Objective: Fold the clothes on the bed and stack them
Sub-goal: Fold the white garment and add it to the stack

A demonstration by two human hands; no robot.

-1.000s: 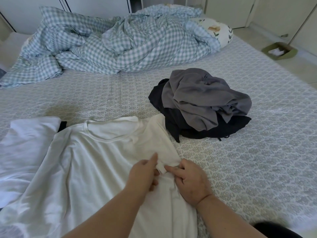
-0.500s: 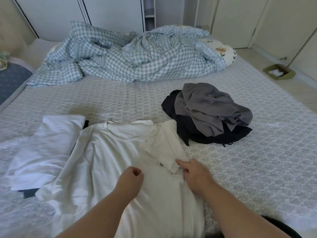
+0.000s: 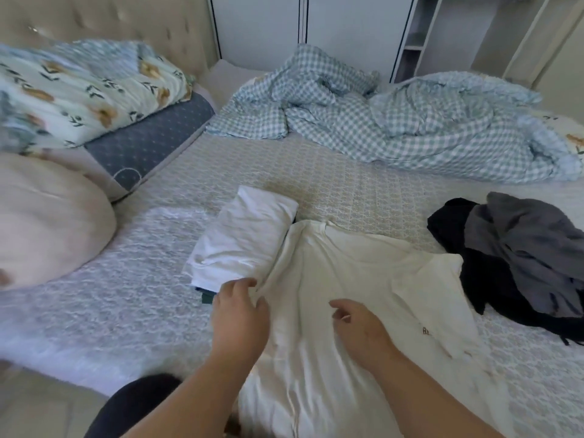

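Head view, looking forward and down

Close above the patterned grey bed [image 3: 316,172], facing the tufted beige headboard [image 3: 110,23].

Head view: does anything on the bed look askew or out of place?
Mostly ordinary mid-fold. The white T-shirt lies spread but wrinkled, its left edge overlapping the folded white garment. A dark item sticks out from under that stack. The grey and black clothes sit in a crumpled heap. Nothing looks damaged.
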